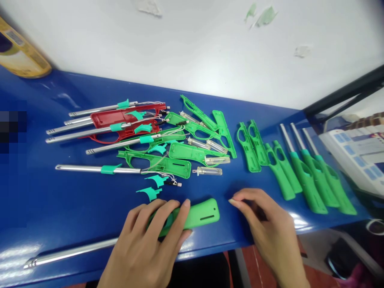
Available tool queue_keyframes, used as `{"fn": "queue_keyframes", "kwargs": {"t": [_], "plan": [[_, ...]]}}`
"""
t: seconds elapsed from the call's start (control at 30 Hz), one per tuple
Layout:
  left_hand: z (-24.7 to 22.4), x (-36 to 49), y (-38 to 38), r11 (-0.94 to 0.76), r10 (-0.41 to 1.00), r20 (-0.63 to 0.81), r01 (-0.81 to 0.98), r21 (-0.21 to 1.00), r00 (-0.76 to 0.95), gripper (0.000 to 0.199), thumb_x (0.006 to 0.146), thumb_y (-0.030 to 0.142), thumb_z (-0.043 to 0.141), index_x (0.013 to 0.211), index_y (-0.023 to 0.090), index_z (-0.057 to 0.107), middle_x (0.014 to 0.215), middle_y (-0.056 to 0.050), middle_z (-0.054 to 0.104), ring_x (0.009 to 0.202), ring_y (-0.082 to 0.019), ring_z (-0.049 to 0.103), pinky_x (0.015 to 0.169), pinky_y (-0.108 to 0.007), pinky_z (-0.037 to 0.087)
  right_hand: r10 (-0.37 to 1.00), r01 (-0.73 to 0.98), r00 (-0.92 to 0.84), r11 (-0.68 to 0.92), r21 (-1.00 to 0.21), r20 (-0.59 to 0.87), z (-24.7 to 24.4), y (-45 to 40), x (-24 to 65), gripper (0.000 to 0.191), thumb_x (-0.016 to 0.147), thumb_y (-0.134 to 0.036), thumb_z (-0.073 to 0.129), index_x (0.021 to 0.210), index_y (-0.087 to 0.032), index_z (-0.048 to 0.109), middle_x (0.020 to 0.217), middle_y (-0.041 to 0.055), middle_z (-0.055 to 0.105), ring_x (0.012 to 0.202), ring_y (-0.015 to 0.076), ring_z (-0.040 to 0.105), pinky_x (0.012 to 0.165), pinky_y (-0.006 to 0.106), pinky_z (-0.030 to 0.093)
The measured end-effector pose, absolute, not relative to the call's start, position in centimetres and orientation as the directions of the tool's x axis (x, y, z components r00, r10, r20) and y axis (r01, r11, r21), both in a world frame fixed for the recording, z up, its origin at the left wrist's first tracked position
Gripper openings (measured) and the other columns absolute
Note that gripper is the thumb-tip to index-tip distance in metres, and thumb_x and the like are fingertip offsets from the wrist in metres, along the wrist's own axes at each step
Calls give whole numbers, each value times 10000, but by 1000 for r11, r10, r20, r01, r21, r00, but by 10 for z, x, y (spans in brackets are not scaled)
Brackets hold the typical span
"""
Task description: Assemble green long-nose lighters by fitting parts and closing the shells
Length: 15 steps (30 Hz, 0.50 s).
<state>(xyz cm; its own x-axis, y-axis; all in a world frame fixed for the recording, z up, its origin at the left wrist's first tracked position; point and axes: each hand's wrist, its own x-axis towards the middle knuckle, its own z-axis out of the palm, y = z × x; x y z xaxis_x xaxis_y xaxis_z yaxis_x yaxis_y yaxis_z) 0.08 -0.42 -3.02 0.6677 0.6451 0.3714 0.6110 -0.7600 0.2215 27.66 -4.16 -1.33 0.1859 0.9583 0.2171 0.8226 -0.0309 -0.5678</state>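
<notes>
My left hand (150, 240) is closed around the green handle of a gas lighter (201, 215), which lies at the table's front edge. The lighter's long metal tube (75, 250) points to the left. Much of the handle is hidden under my fingers; a slot and a small round hole show at its right end. A short way to the right, my right hand (267, 228) is apart from the lighter, thumb and forefinger pinched together. Whatever the pinch holds, if anything, is too small to make out. Two teal triggers (149, 193) lie just beyond my left hand.
Beyond lie metal tubes with wires (99, 169), red handle shells (109, 117), green shells (177, 166) and clear fuel tanks (209, 171). To the right are more green shells (249, 150) and three lighters with tubes (309, 184). A yellow container (24, 52) stands back left, before a white wall (195, 44).
</notes>
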Motion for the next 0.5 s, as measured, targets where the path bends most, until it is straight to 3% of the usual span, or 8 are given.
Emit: {"fn": "queue_keyframes", "kwargs": {"t": [0.1, 0.3, 0.5], "plan": [[-30, 1, -4, -760, 645, 376, 611, 222, 666, 458, 1052, 143, 652, 1504, 92, 602, 1310, -156, 676, 1197, -335, 591, 941, -487, 454, 967, 816, 108, 46, -577, 231, -7, -44, 271, 36, 1023, -285, 732, 998, -308, 743, 978, -98, 826, 855, 99, 804, 776, 133, 586], [-29, 1, -4, -755, 650, 380, 617, 223, 658, 456, 1051, 157, 662, 1498, 88, 610, 1313, -158, 683, 1200, -343, 598, 951, -494, 457, 954, 802, 29, 156, -577, 298, -3, -49, 252, 228, 1031, -104, 651, 1059, -309, 746, 1072, -107, 834, 971, 91, 811, 982, 160, 586], [-31, 2, -5, -755, 650, 377, 618, 219, 660, 437, 1059, 176, 655, 1488, 99, 624, 1324, -148, 697, 1200, -349, 608, 953, -498, 458, 933, 832, -3, 202, -516, 359, -3, -50, 251, 219, 1012, -99, 696, 1136, -272, 746, 1082, -97, 835, 925, 60, 798, 973, 122, 554]]}}
